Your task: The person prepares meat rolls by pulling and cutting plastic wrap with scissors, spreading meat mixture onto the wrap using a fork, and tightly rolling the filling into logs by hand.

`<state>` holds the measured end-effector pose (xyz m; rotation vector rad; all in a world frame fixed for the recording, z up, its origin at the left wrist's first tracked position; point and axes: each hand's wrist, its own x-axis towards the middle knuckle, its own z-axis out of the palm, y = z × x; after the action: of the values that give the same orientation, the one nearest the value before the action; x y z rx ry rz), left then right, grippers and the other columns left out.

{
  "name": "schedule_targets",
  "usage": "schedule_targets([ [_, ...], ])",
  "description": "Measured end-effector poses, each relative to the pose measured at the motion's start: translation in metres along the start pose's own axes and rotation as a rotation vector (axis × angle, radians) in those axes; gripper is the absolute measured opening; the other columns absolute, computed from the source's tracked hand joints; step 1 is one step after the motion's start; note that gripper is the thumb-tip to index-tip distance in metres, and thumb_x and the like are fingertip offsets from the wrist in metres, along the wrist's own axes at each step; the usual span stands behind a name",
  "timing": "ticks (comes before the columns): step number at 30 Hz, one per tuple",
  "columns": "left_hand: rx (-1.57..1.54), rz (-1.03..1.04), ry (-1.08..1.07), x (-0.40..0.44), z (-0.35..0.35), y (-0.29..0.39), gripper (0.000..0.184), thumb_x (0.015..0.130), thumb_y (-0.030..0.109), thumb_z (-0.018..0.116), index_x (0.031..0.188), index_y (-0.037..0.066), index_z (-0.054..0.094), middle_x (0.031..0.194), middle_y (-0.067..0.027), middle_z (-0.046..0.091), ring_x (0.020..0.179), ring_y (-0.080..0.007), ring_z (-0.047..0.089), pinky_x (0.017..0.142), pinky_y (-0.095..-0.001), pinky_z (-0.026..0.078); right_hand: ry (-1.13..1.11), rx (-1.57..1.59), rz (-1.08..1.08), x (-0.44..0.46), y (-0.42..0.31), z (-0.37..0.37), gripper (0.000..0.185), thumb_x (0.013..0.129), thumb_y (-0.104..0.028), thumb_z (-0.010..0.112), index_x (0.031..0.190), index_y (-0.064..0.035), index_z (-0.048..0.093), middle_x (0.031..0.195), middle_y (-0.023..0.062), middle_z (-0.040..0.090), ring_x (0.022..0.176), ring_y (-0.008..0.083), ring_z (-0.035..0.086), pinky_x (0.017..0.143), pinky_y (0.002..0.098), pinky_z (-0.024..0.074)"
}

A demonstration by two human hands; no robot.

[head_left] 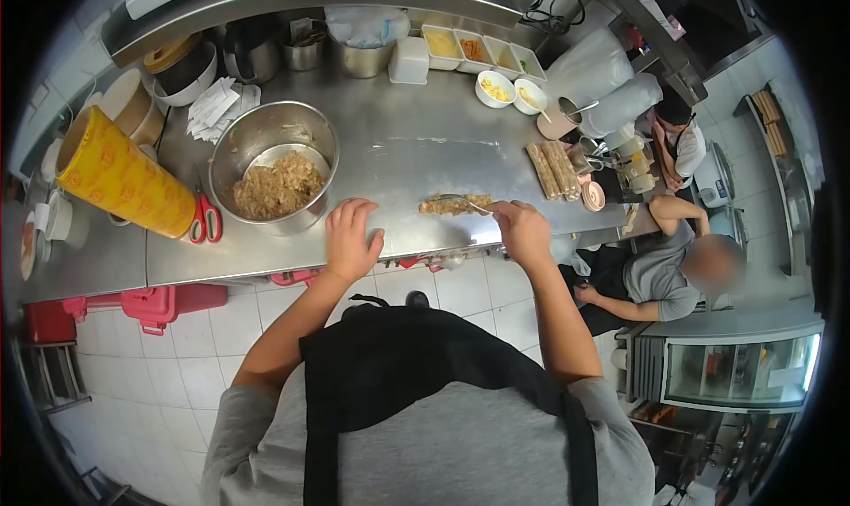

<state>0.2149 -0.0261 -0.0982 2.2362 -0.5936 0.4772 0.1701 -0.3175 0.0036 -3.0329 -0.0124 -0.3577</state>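
Note:
My right hand point(524, 232) is closed around the handle of a metal spoon point(474, 205), whose head rests on a strip of minced filling point(447, 207) on the steel counter. My left hand point(353, 238) lies on the counter near its front edge, fingers apart and holding nothing. Just left of it stands a large steel bowl point(332, 165) with a mound of the same-looking filling point(279, 185) inside. To the right of the strip, finished-looking rolls point(555, 170) lie side by side.
Red scissors point(205, 219) and a yellow patterned roll point(126, 174) are at the left. Small tubs of ingredients point(472, 52) and two white bowls point(495, 89) line the back. At the right are jars, a pink cup point(592, 195) and two people point(668, 271).

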Motion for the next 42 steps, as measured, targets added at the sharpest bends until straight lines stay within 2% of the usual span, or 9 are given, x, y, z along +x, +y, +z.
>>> schedule_targets([
  [18,0.028,0.027,-0.074,0.002,0.000,0.002,0.045,0.072,0.015,0.067,0.115,0.008,0.054,0.118,-0.0105,0.052,0.118,-0.0323,0.044,0.099,-0.0464,0.032,-0.054,0.290,0.203,0.006,0.043,0.033,0.018,0.086,-0.016,0.061,0.101,-0.0175,0.071,0.095,0.0106,0.069,0.081,0.0307,0.065,0.071,0.0374,0.0503],
  [22,-0.012,0.032,-0.048,0.004,0.000,0.003,0.044,0.071,0.014,0.068,0.113,0.006,0.054,0.117,-0.0142,0.052,0.115,-0.0353,0.046,0.098,-0.0444,0.035,-0.144,0.337,0.118,0.004,0.030,0.036,0.019,0.085,-0.012,0.062,0.102,-0.0164,0.071,0.095,0.0110,0.069,0.083,0.0286,0.065,0.073,0.0357,0.0505],
  [26,-0.158,0.045,0.007,0.002,-0.006,-0.003,0.042,0.071,0.010,0.067,0.111,0.005,0.055,0.116,-0.0162,0.053,0.112,-0.0366,0.047,0.096,-0.0446,0.037,0.090,0.407,-0.044,0.012,0.006,0.011,0.021,0.084,-0.010,0.062,0.100,-0.0179,0.071,0.085,0.0081,0.065,0.085,0.0311,0.061,0.071,0.0407,0.0490],
  [32,-0.302,0.117,-0.033,-0.028,-0.036,0.011,0.020,0.078,0.004,0.064,0.098,0.004,0.061,0.101,-0.0133,0.059,0.097,-0.0320,0.057,0.084,-0.0393,0.046,0.281,0.260,-0.475,0.084,-0.129,-0.044,0.026,0.074,-0.008,0.061,0.095,-0.0186,0.072,0.098,0.0056,0.062,0.088,0.0277,0.061,0.074,0.0372,0.0522],
  [35,-0.603,-0.094,-0.272,-0.039,-0.057,0.022,0.013,0.078,0.001,0.063,0.090,0.002,0.062,0.091,-0.0116,0.062,0.087,-0.0280,0.061,0.077,-0.0357,0.049,0.036,0.099,-0.600,0.121,-0.204,-0.024,0.021,0.078,-0.012,0.056,0.093,-0.0149,0.071,0.103,0.0075,0.065,0.097,0.0279,0.062,0.079,0.0398,0.0530],
  [37,-0.714,0.043,-0.423,-0.003,-0.115,0.064,0.007,0.078,-0.001,0.062,0.085,0.001,0.063,0.086,-0.0099,0.064,0.080,-0.0250,0.063,0.074,-0.0333,0.050,-0.305,-0.065,-0.581,0.132,-0.241,-0.007,0.019,0.079,-0.014,0.058,0.091,-0.0131,0.072,0.096,0.0065,0.066,0.097,0.0265,0.062,0.082,0.0412,0.0515],
  [38,-0.798,0.099,-0.459,0.016,-0.151,0.094,0.004,0.081,-0.003,0.061,0.082,0.000,0.063,0.084,-0.0101,0.065,0.079,-0.0226,0.063,0.073,-0.0342,0.050,-0.221,-0.049,-0.606,0.131,-0.239,-0.008,0.019,0.078,-0.014,0.059,0.091,-0.0122,0.072,0.096,0.0067,0.067,0.097,0.0263,0.062,0.083,0.0402,0.0512],
  [40,-1.459,0.551,-0.608,0.047,-0.199,0.147,0.012,0.080,0.010,0.063,0.087,0.001,0.061,0.089,-0.0108,0.065,0.085,-0.0271,0.063,0.076,-0.0381,0.052,-0.067,-0.020,-0.676,0.123,-0.238,-0.019,0.018,0.078,-0.014,0.062,0.091,-0.0105,0.072,0.094,0.0070,0.067,0.097,0.0258,0.062,0.084,0.0382,0.0505],
  [42,-2.063,0.824,-0.667,0.052,-0.208,0.178,0.024,0.085,0.022,0.063,0.095,0.001,0.058,0.089,-0.0110,0.063,0.082,-0.0284,0.062,0.072,-0.0398,0.049,-0.044,0.586,-0.676,0.109,-0.197,-0.046,0.018,0.081,-0.012,0.063,0.097,-0.0083,0.072,0.098,0.0067,0.068,0.097,0.0226,0.063,0.086,0.0349,0.0495],
])
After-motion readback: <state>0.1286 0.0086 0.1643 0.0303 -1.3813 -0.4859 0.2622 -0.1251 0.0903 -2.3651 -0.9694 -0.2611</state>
